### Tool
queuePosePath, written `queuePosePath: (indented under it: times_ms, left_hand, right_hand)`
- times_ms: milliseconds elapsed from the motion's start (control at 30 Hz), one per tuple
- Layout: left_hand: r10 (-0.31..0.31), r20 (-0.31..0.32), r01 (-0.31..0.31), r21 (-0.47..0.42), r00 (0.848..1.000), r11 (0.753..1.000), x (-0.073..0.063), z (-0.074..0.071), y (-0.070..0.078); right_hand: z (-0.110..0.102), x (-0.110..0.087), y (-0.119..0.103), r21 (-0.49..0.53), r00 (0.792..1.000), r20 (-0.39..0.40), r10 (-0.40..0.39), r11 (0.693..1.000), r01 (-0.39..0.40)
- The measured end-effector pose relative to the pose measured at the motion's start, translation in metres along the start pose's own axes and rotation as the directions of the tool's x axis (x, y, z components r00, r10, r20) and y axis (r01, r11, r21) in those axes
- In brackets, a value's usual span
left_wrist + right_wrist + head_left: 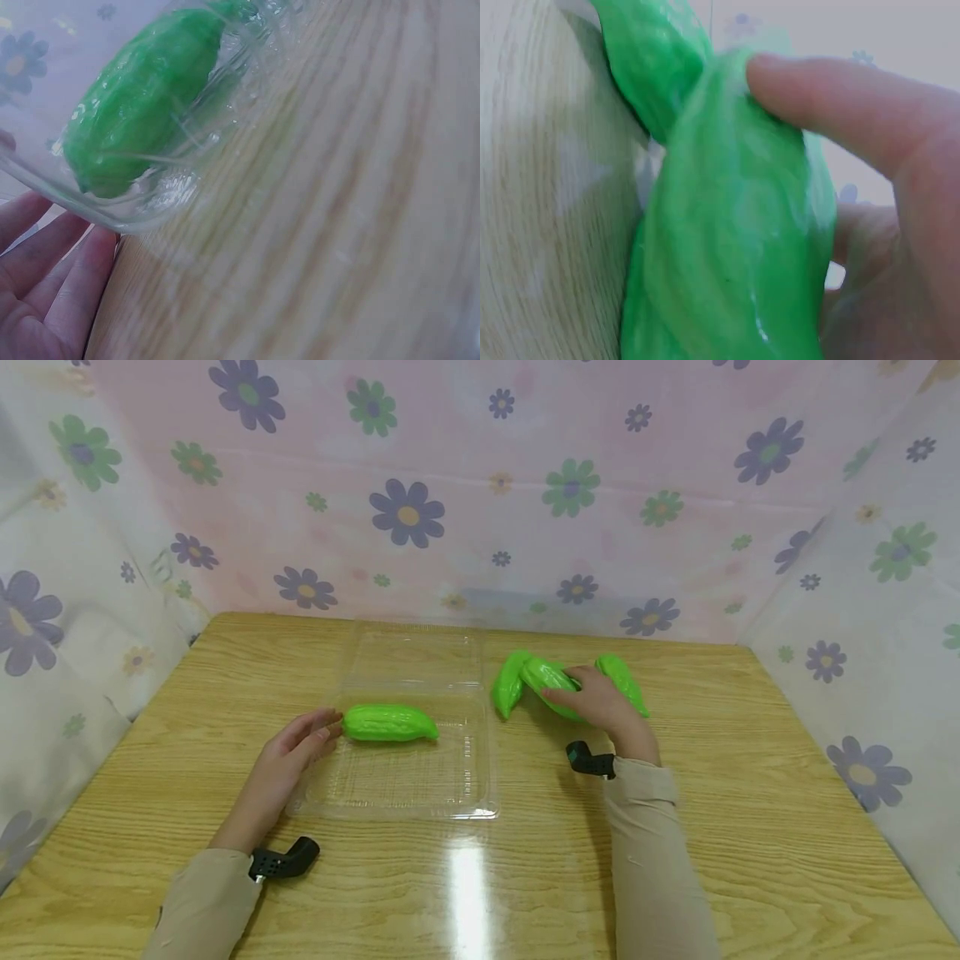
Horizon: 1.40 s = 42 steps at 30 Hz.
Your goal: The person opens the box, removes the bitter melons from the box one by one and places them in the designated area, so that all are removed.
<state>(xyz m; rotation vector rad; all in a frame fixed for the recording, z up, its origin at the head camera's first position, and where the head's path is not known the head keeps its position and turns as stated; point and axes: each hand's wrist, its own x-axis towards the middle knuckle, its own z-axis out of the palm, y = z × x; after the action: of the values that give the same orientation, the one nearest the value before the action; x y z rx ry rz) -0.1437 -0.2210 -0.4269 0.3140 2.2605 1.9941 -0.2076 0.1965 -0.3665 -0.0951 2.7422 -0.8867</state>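
Observation:
A clear plastic clamshell box lies open on the table, its lid folded back away from me. One green toy bitter melon lies crosswise inside it, stem tip to the right. My left hand holds the box's left edge; in the left wrist view its fingers lie against the outer wall. To the right of the box, my right hand grips another bitter melon, thumb on one side, the other fingers largely hidden behind it. This melon overlaps a neighbouring bitter melon on its left.
Another bitter melon lies just right of my right hand, near the back of the wooden table. Flower-patterned cloth hangs behind the table and along both sides. Each wrist carries a black camera mount.

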Motion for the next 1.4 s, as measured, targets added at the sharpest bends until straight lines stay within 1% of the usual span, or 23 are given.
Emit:
queuePosePath:
  times_ms: [133, 233, 333, 533, 633, 733, 933, 1400]
  left_hand:
    - [-0.009, -0.002, 0.009, 0.007, 1.0, 1.0, -0.001, 0.001, 0.002]
    - [-0.015, -0.003, 0.015, 0.003, 1.0, 1.0, -0.001, 0.001, 0.003]
    - [-0.021, -0.006, 0.021, 0.0, 1.0, 1.0, -0.001, 0.001, 0.003]
    - [-0.033, -0.008, 0.033, 0.004, 0.999, 0.999, -0.002, 0.0, 0.003]
    - [-0.038, -0.009, 0.038, 0.006, 0.999, 0.999, -0.001, 0.0, 0.003]
    - [-0.037, -0.008, 0.037, 0.005, 0.999, 0.999, -0.001, 0.0, 0.003]
    - [-0.032, -0.007, 0.032, -0.001, 0.999, 0.999, -0.001, 0.0, 0.003]
    - [-0.032, -0.008, 0.032, 0.0, 0.999, 0.999, -0.001, 0.001, 0.003]
  right_hand:
    - [0.003, 0.001, -0.003, -0.049, 0.997, -0.059, 0.056, 0.997, -0.059]
    - [0.006, 0.002, -0.005, -0.086, 0.989, -0.102, 0.109, 0.989, -0.118]
    - [0.011, 0.004, -0.007, -0.099, 0.979, -0.144, 0.148, 0.982, -0.163]
    - [0.023, 0.01, -0.006, -0.116, 0.958, -0.235, 0.162, 0.974, -0.193]
    - [0.028, 0.012, -0.006, -0.103, 0.95, -0.266, 0.163, 0.975, -0.196]
    - [0.031, 0.013, -0.008, -0.086, 0.945, -0.281, 0.165, 0.977, -0.196]
    - [0.036, 0.015, -0.008, -0.065, 0.944, -0.288, 0.159, 0.981, -0.185]
    - [0.036, 0.015, -0.007, -0.052, 0.945, -0.29, 0.155, 0.983, -0.177]
